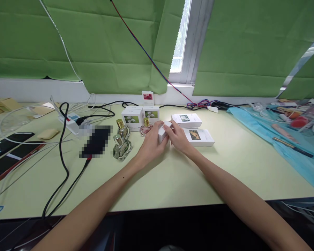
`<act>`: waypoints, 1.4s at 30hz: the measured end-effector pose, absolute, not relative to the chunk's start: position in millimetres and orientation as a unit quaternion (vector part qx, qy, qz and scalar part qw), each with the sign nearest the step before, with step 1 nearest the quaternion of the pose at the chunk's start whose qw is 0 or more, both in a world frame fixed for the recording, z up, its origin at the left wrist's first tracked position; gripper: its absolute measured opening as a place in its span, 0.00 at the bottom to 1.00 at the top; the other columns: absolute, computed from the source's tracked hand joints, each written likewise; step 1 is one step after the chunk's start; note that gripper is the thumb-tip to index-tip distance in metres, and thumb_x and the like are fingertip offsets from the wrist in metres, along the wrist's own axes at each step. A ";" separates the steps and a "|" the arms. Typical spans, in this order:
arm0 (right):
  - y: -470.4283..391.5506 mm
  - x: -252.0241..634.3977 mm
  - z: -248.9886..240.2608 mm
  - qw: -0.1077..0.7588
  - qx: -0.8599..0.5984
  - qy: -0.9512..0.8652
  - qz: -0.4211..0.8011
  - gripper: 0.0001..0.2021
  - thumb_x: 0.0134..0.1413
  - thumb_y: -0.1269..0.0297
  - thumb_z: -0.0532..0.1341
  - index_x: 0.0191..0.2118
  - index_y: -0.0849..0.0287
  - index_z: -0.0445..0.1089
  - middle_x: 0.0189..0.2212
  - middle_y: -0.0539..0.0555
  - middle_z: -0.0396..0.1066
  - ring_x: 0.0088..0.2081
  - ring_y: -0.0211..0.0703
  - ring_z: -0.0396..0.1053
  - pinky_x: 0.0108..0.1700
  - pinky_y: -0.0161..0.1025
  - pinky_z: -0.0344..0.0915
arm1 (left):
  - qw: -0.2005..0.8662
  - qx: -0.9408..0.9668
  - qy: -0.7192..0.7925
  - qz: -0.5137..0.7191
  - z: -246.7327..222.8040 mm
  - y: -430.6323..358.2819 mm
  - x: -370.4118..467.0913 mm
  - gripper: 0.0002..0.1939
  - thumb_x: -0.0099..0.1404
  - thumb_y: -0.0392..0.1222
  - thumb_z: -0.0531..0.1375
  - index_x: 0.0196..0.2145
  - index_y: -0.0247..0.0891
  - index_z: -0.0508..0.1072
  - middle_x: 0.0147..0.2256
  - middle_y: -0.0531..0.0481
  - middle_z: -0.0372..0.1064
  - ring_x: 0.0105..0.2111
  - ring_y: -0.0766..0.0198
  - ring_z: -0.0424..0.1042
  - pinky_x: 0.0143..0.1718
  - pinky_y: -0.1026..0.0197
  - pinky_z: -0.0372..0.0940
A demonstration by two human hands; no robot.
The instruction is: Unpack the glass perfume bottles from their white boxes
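Note:
Between both hands, above the middle of the table, I hold a small white box (161, 134) with one end facing up. My left hand (152, 142) wraps round its left side. The fingers of my right hand (178, 136) press on its top end and right side. Just left of the hands stand three glass perfume bottles: a pinkish one (146, 129) with a gold cap, a gold-capped one (123, 131) and a clear one (122, 149) nearest me. Two white boxes with pictures, a rear one (191, 120) and a front one (202, 138), lie to the right.
White boxes with flower pictures (132, 120) stand behind the bottles, one red-pictured box (148, 98) against the wall. A power strip (69, 122), black cables (64, 157) and phones (13, 157) occupy the left. Blue sheeting (270, 134) with clutter covers the right side.

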State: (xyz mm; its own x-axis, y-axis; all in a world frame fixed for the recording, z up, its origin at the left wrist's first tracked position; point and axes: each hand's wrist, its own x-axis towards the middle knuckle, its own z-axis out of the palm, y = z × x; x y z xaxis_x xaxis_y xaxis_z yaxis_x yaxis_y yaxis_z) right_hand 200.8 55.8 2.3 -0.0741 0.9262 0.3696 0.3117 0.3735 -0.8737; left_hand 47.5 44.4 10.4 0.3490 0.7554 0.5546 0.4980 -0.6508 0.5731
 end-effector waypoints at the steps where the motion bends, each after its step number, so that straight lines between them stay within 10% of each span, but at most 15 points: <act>1: 55.8 200.7 2.3 0.496 -0.466 -0.664 0.310 0.15 0.66 0.47 0.54 0.35 0.53 0.60 0.27 0.46 0.60 0.28 0.39 0.61 0.29 0.36 0.57 | 0.156 0.806 0.390 0.417 10.4 44.3 47.5 0.21 0.70 0.43 0.58 0.58 0.39 0.61 0.52 0.41 0.73 0.49 0.53 0.74 0.48 0.52 0.69; 10: 52.5 200.3 3.8 0.501 -0.459 -0.663 0.312 0.16 0.66 0.45 0.54 0.40 0.53 0.64 0.29 0.47 0.63 0.30 0.40 0.63 0.30 0.36 0.59 | 0.120 0.808 0.385 0.429 9.1 46.0 48.5 0.18 0.72 0.42 0.54 0.58 0.39 0.65 0.55 0.40 0.72 0.53 0.53 0.73 0.54 0.50 0.67; 18: 50.5 198.2 0.7 0.523 -0.458 -0.669 0.262 0.21 0.65 0.47 0.57 0.55 0.55 0.63 0.36 0.51 0.68 0.34 0.42 0.66 0.37 0.40 0.63 | 0.163 0.786 0.427 0.416 7.4 42.5 48.5 0.19 0.73 0.45 0.54 0.60 0.43 0.63 0.36 0.50 0.74 0.26 0.64 0.69 0.34 0.58 0.68; 26: 47.0 195.9 -2.5 0.479 -0.441 -0.732 0.203 0.31 0.60 0.48 0.63 0.64 0.54 0.58 0.59 0.63 0.62 0.46 0.49 0.69 0.46 0.47 0.70 | 0.221 0.758 0.407 0.459 -0.2 46.2 47.7 0.35 0.67 0.41 0.61 0.67 0.46 0.49 0.42 0.43 0.76 0.39 0.53 0.78 0.40 0.48 0.74; 42: 53.5 201.8 -2.5 0.495 -0.413 -0.747 0.162 0.24 0.68 0.53 0.56 0.64 0.56 0.64 0.62 0.65 0.63 0.46 0.48 0.72 0.48 0.48 0.73 | 0.261 0.742 0.415 0.457 -1.1 45.2 51.2 0.40 0.65 0.42 0.64 0.66 0.44 0.46 0.54 0.37 0.70 0.48 0.50 0.78 0.48 0.44 0.74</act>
State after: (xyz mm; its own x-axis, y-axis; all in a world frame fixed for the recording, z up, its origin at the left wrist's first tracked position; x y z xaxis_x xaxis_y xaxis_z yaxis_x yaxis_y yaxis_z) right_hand 201.8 53.5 -2.5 -0.1686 0.7769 0.6066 0.4560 0.6071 -0.6507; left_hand 51.2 45.2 -1.1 0.2381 0.8549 0.4610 0.3780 -0.5188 0.7668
